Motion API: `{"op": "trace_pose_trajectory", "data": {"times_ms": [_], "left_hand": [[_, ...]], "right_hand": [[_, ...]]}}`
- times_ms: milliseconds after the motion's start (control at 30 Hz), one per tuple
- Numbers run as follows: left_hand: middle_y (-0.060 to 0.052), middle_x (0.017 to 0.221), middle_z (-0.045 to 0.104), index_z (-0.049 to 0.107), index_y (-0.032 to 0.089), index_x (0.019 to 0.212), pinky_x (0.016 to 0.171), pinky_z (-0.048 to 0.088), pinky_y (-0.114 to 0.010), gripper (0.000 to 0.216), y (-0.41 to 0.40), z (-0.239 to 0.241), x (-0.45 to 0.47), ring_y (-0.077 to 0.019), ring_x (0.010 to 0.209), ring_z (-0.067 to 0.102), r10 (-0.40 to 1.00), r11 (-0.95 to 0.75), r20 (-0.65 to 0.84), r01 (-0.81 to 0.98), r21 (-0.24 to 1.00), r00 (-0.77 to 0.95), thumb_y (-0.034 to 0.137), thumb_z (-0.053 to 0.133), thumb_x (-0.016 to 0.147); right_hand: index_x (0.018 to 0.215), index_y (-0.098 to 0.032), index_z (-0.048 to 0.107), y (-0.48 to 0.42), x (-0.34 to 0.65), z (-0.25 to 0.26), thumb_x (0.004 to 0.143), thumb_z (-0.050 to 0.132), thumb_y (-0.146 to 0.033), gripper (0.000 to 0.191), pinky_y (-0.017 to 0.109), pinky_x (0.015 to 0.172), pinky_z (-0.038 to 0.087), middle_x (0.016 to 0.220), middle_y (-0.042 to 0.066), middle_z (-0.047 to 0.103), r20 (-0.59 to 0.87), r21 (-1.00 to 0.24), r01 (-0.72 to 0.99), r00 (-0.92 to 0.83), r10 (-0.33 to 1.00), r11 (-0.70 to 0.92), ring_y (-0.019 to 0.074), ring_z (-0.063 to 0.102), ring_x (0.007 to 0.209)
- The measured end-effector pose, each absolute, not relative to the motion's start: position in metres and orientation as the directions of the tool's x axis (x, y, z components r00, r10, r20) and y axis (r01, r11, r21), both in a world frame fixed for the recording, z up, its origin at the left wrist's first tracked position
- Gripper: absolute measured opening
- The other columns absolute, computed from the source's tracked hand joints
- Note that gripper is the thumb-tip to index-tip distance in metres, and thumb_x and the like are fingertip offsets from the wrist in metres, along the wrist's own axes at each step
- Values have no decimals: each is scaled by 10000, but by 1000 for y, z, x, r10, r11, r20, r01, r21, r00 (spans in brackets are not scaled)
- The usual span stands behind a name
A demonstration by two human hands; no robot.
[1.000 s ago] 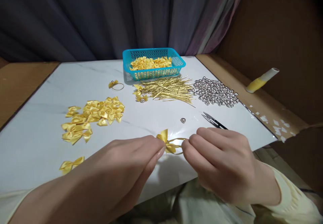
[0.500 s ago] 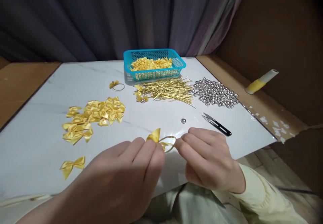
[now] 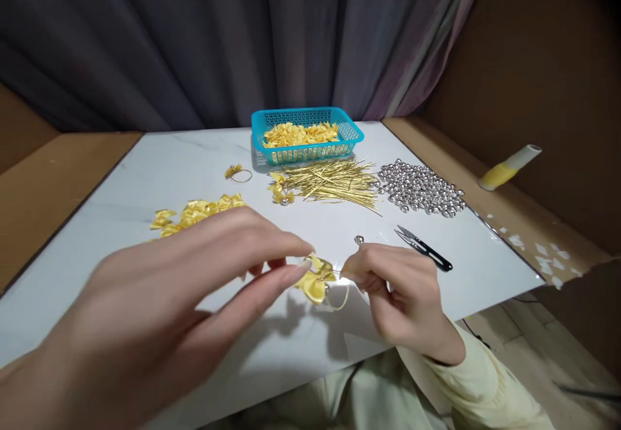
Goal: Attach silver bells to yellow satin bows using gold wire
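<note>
Just above the table, a yellow satin bow (image 3: pixel 314 284) with a silvery bead hangs on a thin gold wire loop (image 3: pixel 345 299). The thumb and forefinger tips of my left hand (image 3: pixel 165 294) pinch the bow's upper edge. My right hand (image 3: pixel 405 294) is closed, its thumb and forefinger gripping the wire to the right of the bow. A single silver heart-shaped bead (image 3: pixel 359 240) lies just beyond my right fingers. Behind my left hand is a pile of yellow bows (image 3: pixel 198 211), partly hidden.
A blue basket (image 3: pixel 310 155) of yellow bows stands at the back. Before it lie gold wires (image 3: pixel 334 181), finished-looking bow rings (image 3: pixel 241 174) and a heap of silver beads (image 3: pixel 420 187). Black thread snips (image 3: pixel 427 250) rest right of my right hand. A yellow-and-white roll (image 3: pixel 509 168) stands at the right.
My left hand has turned and its fingers have loosened from a tight grip, uncovering the bow. It now covers part of the bow pile. My right hand stays on the wire.
</note>
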State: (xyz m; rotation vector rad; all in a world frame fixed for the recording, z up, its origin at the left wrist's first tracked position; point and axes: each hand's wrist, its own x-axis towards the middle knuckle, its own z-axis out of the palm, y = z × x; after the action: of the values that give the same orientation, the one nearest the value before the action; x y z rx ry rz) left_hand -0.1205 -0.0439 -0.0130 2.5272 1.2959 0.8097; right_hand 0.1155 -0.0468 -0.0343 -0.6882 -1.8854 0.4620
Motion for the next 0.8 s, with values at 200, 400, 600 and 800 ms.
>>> {"op": "trace_pose_trajectory", "data": {"times_ms": [200, 400, 600, 800], "left_hand": [[54, 928, 703, 715, 314, 1000, 722, 472, -165, 135, -51, 45, -94, -99, 814, 635, 767, -630, 360, 516, 580, 531, 261, 630, 910], [52, 797, 698, 766, 347, 952, 603, 475, -161, 150, -47, 37, -91, -99, 684, 621, 845, -455, 155, 536, 711, 512, 300, 654, 864], [57, 726, 684, 782, 316, 853, 609, 464, -160, 162, -48, 42, -86, -87, 653, 615, 864, -410, 127, 532, 741, 488, 240, 639, 841], [58, 685, 672, 765, 287, 828, 587, 456, -164, 165, -47, 41, -87, -89, 627, 596, 870, -384, 101, 536, 752, 482, 204, 623, 823]], "right_hand": [[671, -185, 525, -49, 117, -27, 678, 418, 4, 217, 219, 466, 307, 555, -42, 465, 650, -672, 205, -298, 699, 712, 89, 391, 479], [685, -172, 558, -50, 116, -23, 772, 479, -17, 194, 204, 455, 319, 542, -41, 494, 634, -694, 180, -308, 710, 698, 79, 413, 463], [666, -183, 534, -51, 117, -23, 784, 454, -35, 206, 209, 457, 326, 544, -33, 507, 623, -683, 217, -325, 711, 698, 86, 419, 464], [670, -185, 517, -51, 119, -25, 735, 423, -20, 200, 214, 469, 324, 568, -30, 498, 631, -676, 213, -326, 704, 705, 87, 414, 485]]}}
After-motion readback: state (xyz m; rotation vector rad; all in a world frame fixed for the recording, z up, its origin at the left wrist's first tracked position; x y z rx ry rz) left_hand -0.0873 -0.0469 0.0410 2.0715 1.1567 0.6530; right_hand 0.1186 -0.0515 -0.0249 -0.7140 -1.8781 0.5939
